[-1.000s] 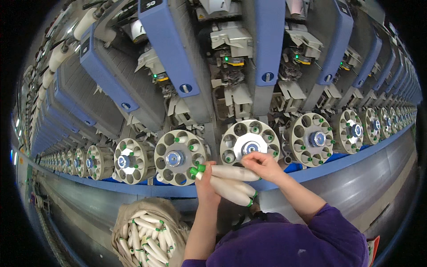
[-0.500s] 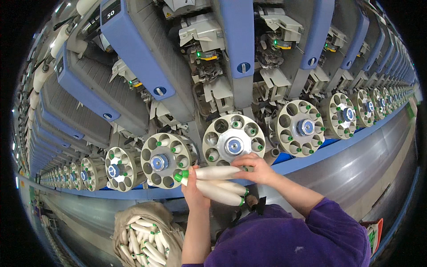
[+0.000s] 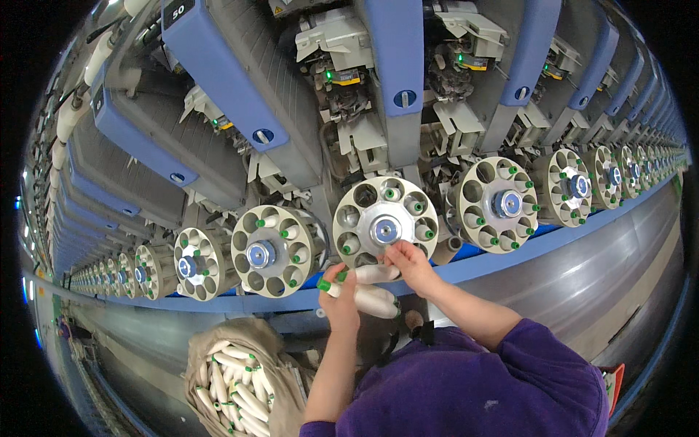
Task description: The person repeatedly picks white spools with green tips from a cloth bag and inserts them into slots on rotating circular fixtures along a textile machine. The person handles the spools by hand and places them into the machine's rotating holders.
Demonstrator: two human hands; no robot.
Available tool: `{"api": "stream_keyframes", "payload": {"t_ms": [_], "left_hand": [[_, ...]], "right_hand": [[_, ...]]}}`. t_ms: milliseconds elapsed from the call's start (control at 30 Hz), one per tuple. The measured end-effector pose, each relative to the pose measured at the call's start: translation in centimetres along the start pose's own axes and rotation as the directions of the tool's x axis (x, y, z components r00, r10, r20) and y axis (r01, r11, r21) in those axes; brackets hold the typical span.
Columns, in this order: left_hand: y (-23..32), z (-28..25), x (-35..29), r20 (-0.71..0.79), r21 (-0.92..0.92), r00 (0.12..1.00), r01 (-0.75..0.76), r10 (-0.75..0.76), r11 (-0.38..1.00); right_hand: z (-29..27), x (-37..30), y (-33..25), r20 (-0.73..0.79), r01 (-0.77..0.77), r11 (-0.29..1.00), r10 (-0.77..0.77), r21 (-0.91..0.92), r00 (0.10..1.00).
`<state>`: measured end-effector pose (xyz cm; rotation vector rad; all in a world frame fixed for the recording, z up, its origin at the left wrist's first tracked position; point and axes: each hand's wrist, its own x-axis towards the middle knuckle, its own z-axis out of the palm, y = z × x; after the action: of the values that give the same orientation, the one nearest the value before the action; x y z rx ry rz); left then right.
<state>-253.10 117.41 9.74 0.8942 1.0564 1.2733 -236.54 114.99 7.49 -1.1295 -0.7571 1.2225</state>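
Bobbins (image 3: 368, 288) in both hands below the round magazine (image 3: 384, 222); bobbin sack (image 3: 237, 375) lower left.

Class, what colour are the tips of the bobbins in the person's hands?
Green tips on white bobbins, head view.

A textile mill: a long row of winding machines (image 3: 291, 146) with round bobbin magazines (image 3: 385, 222)

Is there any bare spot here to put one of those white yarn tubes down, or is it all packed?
Bare room: the long grey metal ledge below the blue rail, right of the right hand. Crowded: the round magazines, the cloth bag full of bobbins, and the left hand, gripping several bobbins.
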Motion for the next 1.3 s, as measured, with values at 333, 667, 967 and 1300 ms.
{"api": "stream_keyframes", "payload": {"t_ms": [333,667,967,1300], "left_hand": [[3.7,-3.1,-0.7,0.283,-0.340,0.946,-0.053,0.156,0.939],[6.4,-2.9,-1.1,0.209,-0.118,0.941,-0.247,0.267,0.962],[4.8,-2.1,0.9,-0.096,-0.245,0.995,-0.017,-0.006,0.969],[1.5,-2.0,2.3,0.196,0.002,0.932,-0.311,0.305,0.950]], "right_hand": [[0.0,0.4,-7.3,0.326,-0.260,0.857,0.115,0.445,0.938],[1.5,-0.4,-6.4,0.611,0.503,0.633,-0.059,-0.589,0.790],[2.8,2.7,-4.0,0.644,0.591,0.464,-0.055,-0.660,0.763],[-1.7,4.1,-7.3,0.462,-0.386,0.836,0.186,0.389,0.867]]}}
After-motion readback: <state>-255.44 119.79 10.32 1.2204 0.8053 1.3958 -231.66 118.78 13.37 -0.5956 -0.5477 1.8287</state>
